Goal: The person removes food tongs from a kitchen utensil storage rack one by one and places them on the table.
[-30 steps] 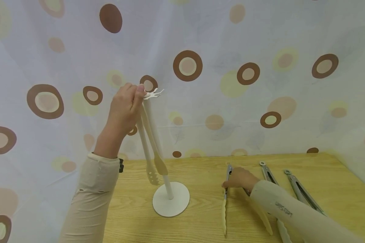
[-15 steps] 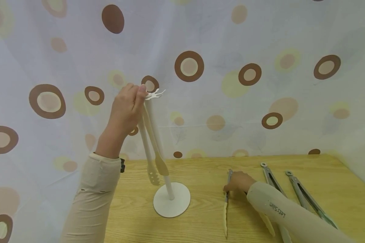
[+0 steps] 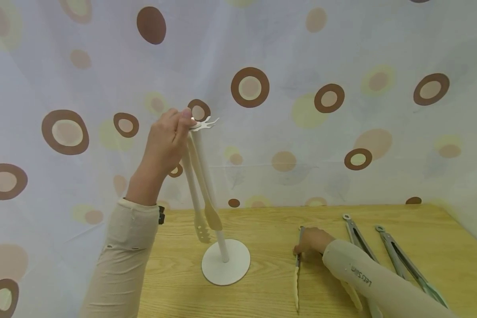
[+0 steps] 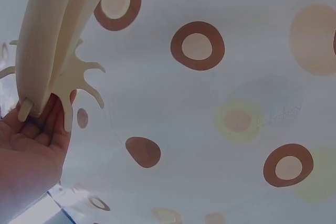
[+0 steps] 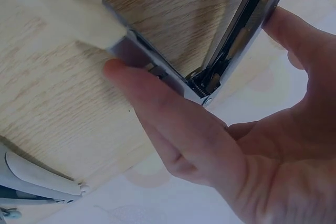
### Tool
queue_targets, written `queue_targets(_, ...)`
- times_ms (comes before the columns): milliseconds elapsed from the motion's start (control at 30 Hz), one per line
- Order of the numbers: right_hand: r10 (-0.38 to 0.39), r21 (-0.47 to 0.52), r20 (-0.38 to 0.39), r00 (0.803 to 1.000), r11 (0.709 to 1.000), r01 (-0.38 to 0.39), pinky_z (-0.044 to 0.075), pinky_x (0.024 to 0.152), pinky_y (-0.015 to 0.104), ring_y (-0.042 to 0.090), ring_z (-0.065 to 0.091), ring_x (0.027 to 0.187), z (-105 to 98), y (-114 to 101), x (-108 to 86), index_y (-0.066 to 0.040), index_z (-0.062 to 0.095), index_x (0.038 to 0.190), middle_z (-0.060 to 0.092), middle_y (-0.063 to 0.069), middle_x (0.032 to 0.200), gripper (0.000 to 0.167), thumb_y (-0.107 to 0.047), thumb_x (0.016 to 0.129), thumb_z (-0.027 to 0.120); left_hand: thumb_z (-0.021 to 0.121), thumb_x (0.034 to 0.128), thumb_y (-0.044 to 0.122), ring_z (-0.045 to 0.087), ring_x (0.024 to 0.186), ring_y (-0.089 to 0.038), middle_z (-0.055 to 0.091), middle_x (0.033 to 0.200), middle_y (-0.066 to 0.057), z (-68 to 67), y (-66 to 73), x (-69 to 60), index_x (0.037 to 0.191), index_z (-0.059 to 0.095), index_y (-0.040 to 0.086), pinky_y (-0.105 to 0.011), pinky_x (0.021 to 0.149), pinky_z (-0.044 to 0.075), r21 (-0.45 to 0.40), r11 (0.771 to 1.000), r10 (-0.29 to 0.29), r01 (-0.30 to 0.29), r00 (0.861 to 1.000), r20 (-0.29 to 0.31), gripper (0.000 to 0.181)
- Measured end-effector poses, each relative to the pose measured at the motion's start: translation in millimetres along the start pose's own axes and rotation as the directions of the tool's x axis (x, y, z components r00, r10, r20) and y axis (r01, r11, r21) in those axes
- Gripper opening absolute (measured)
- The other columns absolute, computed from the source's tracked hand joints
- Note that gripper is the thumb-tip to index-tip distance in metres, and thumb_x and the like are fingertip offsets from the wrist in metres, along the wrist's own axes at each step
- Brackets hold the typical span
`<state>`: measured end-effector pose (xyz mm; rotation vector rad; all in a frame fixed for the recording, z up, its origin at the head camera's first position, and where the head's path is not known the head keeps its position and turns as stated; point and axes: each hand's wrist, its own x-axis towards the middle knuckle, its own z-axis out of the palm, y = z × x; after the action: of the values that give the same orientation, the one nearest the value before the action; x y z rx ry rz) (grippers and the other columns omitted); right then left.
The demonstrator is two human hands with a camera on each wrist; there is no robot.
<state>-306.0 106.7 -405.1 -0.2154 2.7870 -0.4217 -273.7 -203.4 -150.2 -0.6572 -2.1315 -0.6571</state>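
In the head view my left hand is raised at the top of a white stand and grips the upper end of cream tongs. The tongs hang with both arms downward beside the post. Branching hooks spread from the stand's top, close to my fingers; whether the tongs sit on a hook is hidden. Low on the right, my right hand grips metal tongs with cream tips over the table. In the right wrist view thumb and fingers press the metal arms from either side, and the arms stand spread.
Two more metal tongs lie on the wooden table to the right: one partly under my right forearm, another farther right. A spotted curtain hangs behind the table.
My right hand and its tongs have shifted slightly toward the table's front. The left hand keeps its hold at the stand's top. The head view has swung a little left.
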Motion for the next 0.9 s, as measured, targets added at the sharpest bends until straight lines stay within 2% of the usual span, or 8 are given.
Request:
queue_targets(167, -0.004, -0.025, -0.001, 1.000, 1.000, 0.004, 0.046, 0.091, 0.053, 0.046, 0.056, 0.107, 0.0, -0.2, 0.6, 0.014, 0.060, 0.111, 0.057, 0.034, 0.118, 0.057, -0.035, 0.084, 0.071, 0.032, 0.1018, 0.022, 0.049, 0.079, -0.034, 0.057, 0.085, -0.018, -2.0, 0.4, 1.7, 0.096, 0.071, -0.007, -0.042, 0.071, 0.039, -0.013, 1.000, -0.028, 0.028, 1.000, 0.000, 0.049)
queue_targets(300, -0.010, -0.055, 0.000, 1.000, 0.998, 0.010, 0.046, 0.090, 0.054, 0.045, 0.057, 0.107, -0.5, 0.6, 1.0, 0.011, 0.061, 0.113, 0.057, 0.032, 0.119, 0.058, -0.038, 0.083, 0.071, 0.031, 0.1035, 0.023, 0.051, 0.079, -0.033, 0.058, 0.087, -0.017, -5.6, 2.4, 4.1, 0.096, 0.071, -0.004, -0.039, 0.072, 0.039, -0.027, 0.997, -0.066, 0.067, 0.997, 0.028, 0.049)
queue_targets(400, -0.015, -0.096, 0.003, 1.000, 0.995, 0.015, 0.047, 0.088, 0.053, 0.042, 0.059, 0.104, -2.5, 0.0, 1.2, 0.005, 0.066, 0.109, 0.059, 0.028, 0.119, 0.051, -0.038, 0.083, 0.072, 0.030, 0.1048, 0.024, 0.055, 0.088, -0.033, 0.061, 0.092, -0.016, -9.1, 3.9, 6.7, 0.096, 0.070, -0.003, -0.040, 0.077, 0.040, -0.032, 0.995, -0.096, 0.099, 0.993, 0.071, 0.050)
queue_targets(500, -0.017, -0.122, -0.001, 1.000, 0.992, 0.017, 0.048, 0.087, 0.052, 0.040, 0.061, 0.102, -7.6, -4.3, 2.0, 0.003, 0.068, 0.103, 0.062, 0.025, 0.117, 0.042, -0.034, 0.084, 0.072, 0.028, 0.1052, 0.028, 0.055, 0.110, -0.032, 0.063, 0.105, -0.015, -13.2, 5.2, 9.8, 0.098, 0.070, -0.002, -0.041, 0.090, 0.040, -0.034, 0.991, -0.126, 0.131, 0.984, 0.123, 0.052)
queue_targets(633, -0.047, -0.063, -0.026, 0.999, 0.997, 0.045, 0.048, 0.088, 0.052, 0.042, 0.059, 0.104, -17.8, -14.9, 3.5, 0.009, 0.063, 0.109, 0.061, 0.027, 0.116, 0.041, -0.024, 0.086, 0.071, 0.026, 0.1051, 0.030, 0.050, 0.123, -0.030, 0.063, 0.117, -0.015, -17.0, 4.8, 12.9, 0.100, 0.070, -0.002, -0.042, 0.097, 0.038, -0.038, 0.988, -0.139, 0.148, 0.976, 0.168, 0.055)
queue_targets(733, -0.119, 0.010, -0.071, 0.990, 0.993, 0.120, 0.048, 0.086, 0.050, 0.041, 0.060, 0.100, -24.8, -26.4, 3.9, 0.013, 0.055, 0.116, 0.059, 0.029, 0.115, 0.044, -0.020, 0.090, 0.067, 0.025, 0.1053, 0.030, 0.050, 0.123, -0.030, 0.062, 0.120, -0.015, -18.5, 3.6, 13.8, 0.100, 0.070, -0.003, -0.042, 0.097, 0.038, -0.038, 0.989, -0.136, 0.145, 0.973, 0.186, 0.056)
queue_targets(800, -0.169, 0.073, -0.113, 0.979, 0.981, 0.178, 0.050, 0.076, 0.044, 0.034, 0.061, 0.085, -28.0, -37.3, 4.2, 0.014, 0.055, 0.108, 0.061, 0.025, 0.102, 0.038, -0.019, 0.092, 0.064, 0.024, 0.1054, 0.031, 0.049, 0.124, -0.029, 0.061, 0.122, -0.015, -19.4, 3.1, 14.1, 0.101, 0.070, -0.002, -0.043, 0.098, 0.038, -0.037, 0.988, -0.139, 0.149, 0.970, 0.197, 0.057)
queue_targets(900, -0.255, 0.154, -0.207, 0.945, 0.945, 0.289, 0.051, 0.073, 0.042, 0.031, 0.060, 0.083, -33.0, -59.1, 0.5, 0.013, 0.057, 0.105, 0.061, 0.022, 0.098, 0.034, -0.020, 0.094, 0.061, 0.023, 0.1054, 0.033, 0.047, 0.127, -0.028, 0.060, 0.126, -0.015, -20.8, 2.8, 14.1, 0.103, 0.070, -0.002, -0.043, 0.100, 0.037, -0.035, 0.986, -0.151, 0.162, 0.967, 0.207, 0.058)
